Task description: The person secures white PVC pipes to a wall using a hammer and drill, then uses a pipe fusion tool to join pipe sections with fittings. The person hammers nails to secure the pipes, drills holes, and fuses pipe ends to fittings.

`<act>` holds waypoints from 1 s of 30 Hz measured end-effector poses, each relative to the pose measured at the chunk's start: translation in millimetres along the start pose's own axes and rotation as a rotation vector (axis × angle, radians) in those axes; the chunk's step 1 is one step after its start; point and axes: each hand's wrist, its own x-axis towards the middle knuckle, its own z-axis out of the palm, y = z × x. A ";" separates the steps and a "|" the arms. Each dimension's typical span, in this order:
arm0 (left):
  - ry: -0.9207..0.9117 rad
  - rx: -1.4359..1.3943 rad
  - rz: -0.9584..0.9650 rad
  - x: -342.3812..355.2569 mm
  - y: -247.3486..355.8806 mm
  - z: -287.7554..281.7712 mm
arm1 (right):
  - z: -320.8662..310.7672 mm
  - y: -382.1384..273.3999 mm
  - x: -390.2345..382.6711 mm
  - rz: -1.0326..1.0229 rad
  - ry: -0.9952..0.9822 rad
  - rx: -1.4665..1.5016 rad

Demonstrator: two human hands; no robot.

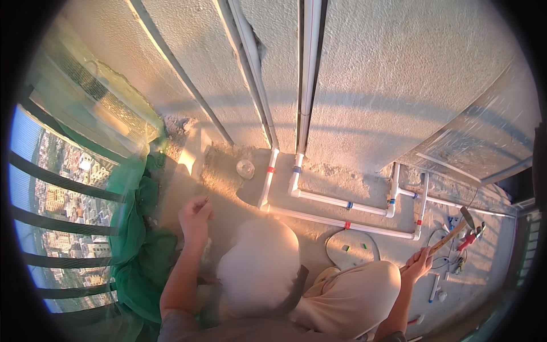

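Two hands are seen: a wooden-handled hammer [450,232] is clenched in the right grip [419,264], something small and indistinct is pinched in the left grip [195,215] near white plastic pipes [342,202].

The left hand [195,215] is held out ahead of the bent knees, its fingers curled in toward the thumb as if pinched, with the bare forearm stretched back below it toward the body. The right hand [419,263] is kept low and out to the right, closed in a fist, its forearm angled back down beneath it.
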 end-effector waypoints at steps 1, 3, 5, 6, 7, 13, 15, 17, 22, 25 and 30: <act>-0.073 -0.063 0.131 15.6 22.6 16.5 | 19.8 -19.7 5.2 -0.007 -0.103 0.004; -0.177 -0.223 0.316 45.7 74.0 50.7 | 63.8 -54.6 10.1 -0.156 -0.256 0.016; -0.206 -0.409 0.412 67.4 120.8 76.5 | 94.7 -93.7 5.8 -0.219 -0.426 0.021; -0.212 -0.502 0.493 76.6 140.8 84.8 | 108.6 -111.8 1.9 -0.232 -0.479 0.017; -0.168 -0.483 0.559 84.8 158.0 90.2 | 121.3 -127.2 -3.9 -0.238 -0.529 0.010; -0.014 -0.340 0.831 119.5 207.3 96.9 | 166.0 -181.5 -52.3 -0.191 -0.695 -0.040; -0.006 -0.221 0.890 127.4 210.6 98.8 | 172.2 -184.9 -63.5 -0.198 -0.715 -0.101; -0.007 -0.166 0.973 133.0 214.4 101.0 | 175.6 -188.3 -71.0 -0.212 -0.776 -0.183; 0.031 -0.070 1.387 145.2 237.0 103.0 | 186.1 -190.7 -89.9 -0.181 -0.735 -0.238; 0.094 0.316 1.731 164.6 254.1 108.0 | 198.4 -191.5 -96.6 -0.162 -0.706 -0.204; 0.143 0.537 1.992 196.2 264.3 118.3 | 233.0 -190.6 -100.2 -0.200 -0.812 -0.190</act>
